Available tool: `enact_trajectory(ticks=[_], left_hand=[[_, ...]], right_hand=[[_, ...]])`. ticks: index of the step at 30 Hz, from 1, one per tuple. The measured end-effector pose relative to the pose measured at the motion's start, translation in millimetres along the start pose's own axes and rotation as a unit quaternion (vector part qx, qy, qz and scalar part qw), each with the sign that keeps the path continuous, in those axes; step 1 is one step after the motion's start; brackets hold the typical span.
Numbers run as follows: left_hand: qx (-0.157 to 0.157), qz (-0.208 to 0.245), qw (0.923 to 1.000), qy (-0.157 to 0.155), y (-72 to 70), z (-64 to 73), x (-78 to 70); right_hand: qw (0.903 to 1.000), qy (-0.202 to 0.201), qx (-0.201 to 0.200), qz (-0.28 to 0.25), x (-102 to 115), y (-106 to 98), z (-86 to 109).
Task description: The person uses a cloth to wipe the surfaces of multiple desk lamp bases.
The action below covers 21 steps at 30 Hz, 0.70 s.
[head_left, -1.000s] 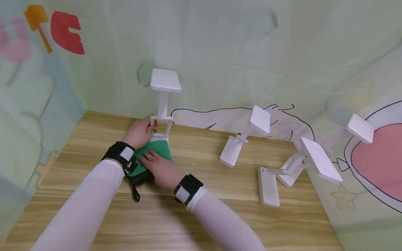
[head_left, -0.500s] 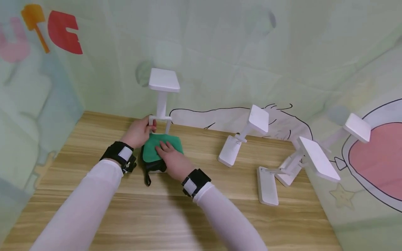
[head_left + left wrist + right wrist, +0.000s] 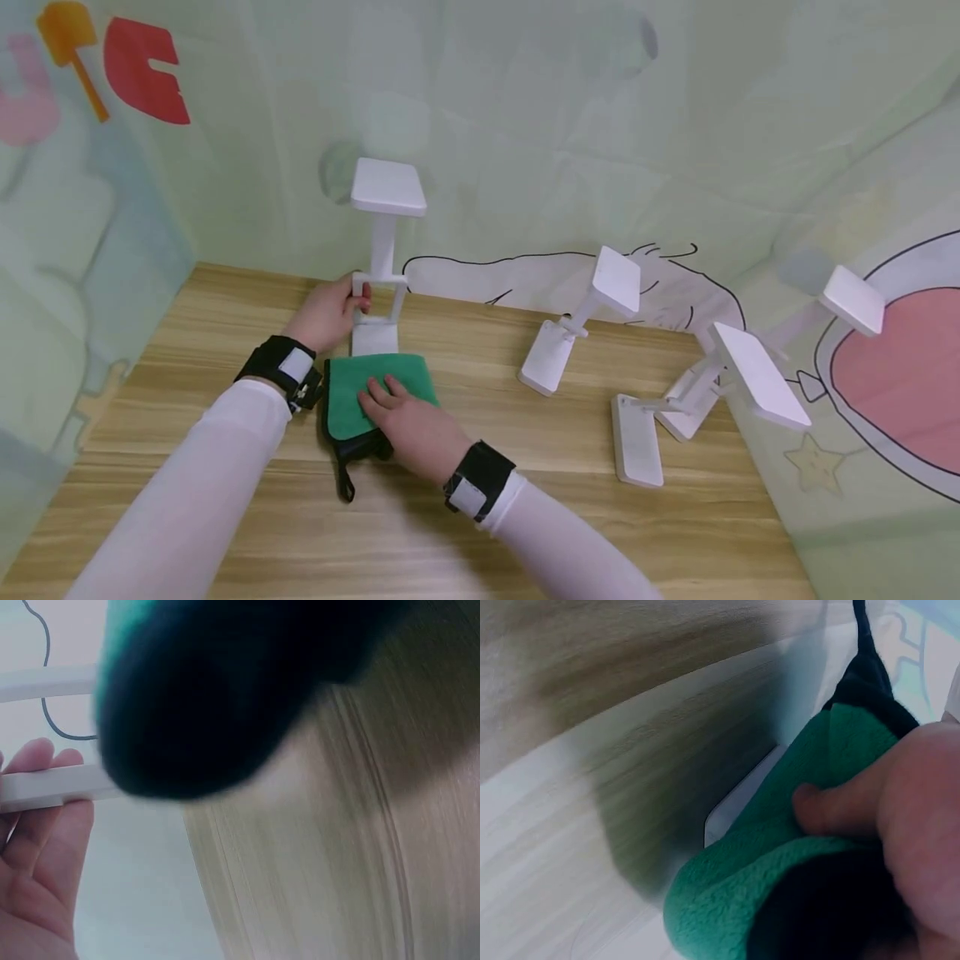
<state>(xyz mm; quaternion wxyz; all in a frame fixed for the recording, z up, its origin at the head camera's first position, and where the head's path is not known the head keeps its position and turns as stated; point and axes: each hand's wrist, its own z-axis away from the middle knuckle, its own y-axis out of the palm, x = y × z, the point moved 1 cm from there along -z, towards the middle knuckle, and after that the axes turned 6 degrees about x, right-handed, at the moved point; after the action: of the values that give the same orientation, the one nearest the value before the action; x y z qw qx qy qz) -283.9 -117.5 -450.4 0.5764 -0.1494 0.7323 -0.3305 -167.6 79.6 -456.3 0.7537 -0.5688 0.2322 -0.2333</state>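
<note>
A white folding phone stand [image 3: 387,187] stands at the back left, its rectangular plate raised on an arm above a flat base. My left hand [image 3: 321,318] grips one bar of its open frame, fingers curled round the bar [image 3: 45,787] in the left wrist view. Over the lower part of the base lies a green cloth [image 3: 347,398] with black edging and a hanging loop. My right hand [image 3: 423,435] holds this cloth down there, fingers spread on top. In the right wrist view the thumb [image 3: 840,810] presses into the folded cloth, with an edge of the base showing beside it.
Three more white stands are to the right: one stand [image 3: 546,358] near the back, another [image 3: 637,442] nearer the front, and a third [image 3: 688,404] behind that one. The wooden table [image 3: 300,533] meets printed fabric walls [image 3: 510,133] at back and sides.
My right hand slid the cloth up and right along the stand's base, then back down toward me, uncovering the base's upper part. My left hand kept its grip on the frame.
</note>
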Motion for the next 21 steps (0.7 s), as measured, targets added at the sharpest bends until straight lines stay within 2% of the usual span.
enact_trajectory(ticks=[7,15,18,21], left_hand=[[0.001,-0.003,1.0,0.004,0.1,0.3,-0.5],[0.003,0.01,0.9999,-0.001,-0.8,0.2,0.1],[0.01,0.013,0.9998,-0.008,-1.9,0.5,-0.1],[0.016,0.011,0.9997,-0.013,-2.3,0.3,0.2]], right_hand=[[0.9996,-0.025,-0.011,-0.007,2,-2,-24.6],[0.9978,0.008,-0.054,-0.038,-10,2,-61.9],[0.997,0.031,-0.061,-0.036,-17,1,-69.6],[0.9967,0.048,-0.051,-0.041,-23,1,-71.8]])
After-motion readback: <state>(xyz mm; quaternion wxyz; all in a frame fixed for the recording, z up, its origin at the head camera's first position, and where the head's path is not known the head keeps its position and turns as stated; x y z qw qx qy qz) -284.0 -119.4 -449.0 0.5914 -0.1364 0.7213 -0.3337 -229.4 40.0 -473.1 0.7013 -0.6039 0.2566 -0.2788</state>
